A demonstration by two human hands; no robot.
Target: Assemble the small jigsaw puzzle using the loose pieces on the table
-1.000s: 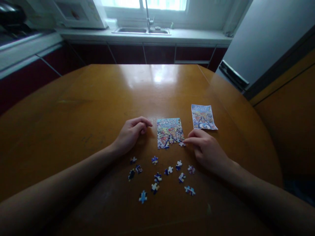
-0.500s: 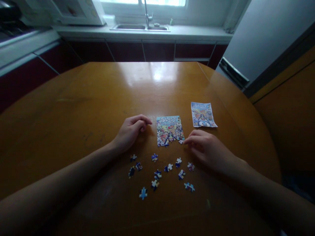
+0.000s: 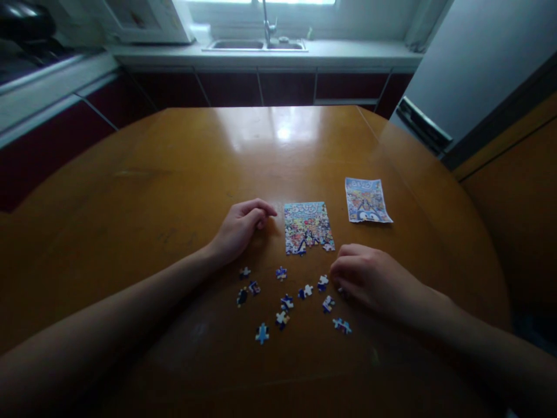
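A partly joined jigsaw puzzle (image 3: 308, 223) lies in the middle, its lower edge jagged with a gap toward the right. My left hand (image 3: 243, 226) rests on the table just left of it, index finger stretched out, the other fingers loosely curled, holding nothing. Right of and below the puzzle, my right hand (image 3: 365, 270) reaches down with bent fingers, thumb and index seemingly apart. A puzzle piece (image 3: 342, 291) shows partly beneath them; whether they touch it is hidden. Another blue-and-white puzzle piece (image 3: 322, 283) lies just left of those fingers.
Several loose pieces lie below the puzzle, among them a light blue piece (image 3: 261, 333) nearest me. A creased picture sheet (image 3: 368, 201) lies to the upper right on the wooden table (image 3: 195, 157). Beyond are a counter with a sink (image 3: 239, 44) and a fridge (image 3: 474, 64).
My right hand has left the puzzle's lower right corner and moved down over a loose piece. A piece stays at that corner. My left hand keeps its place; the view has shifted slightly.
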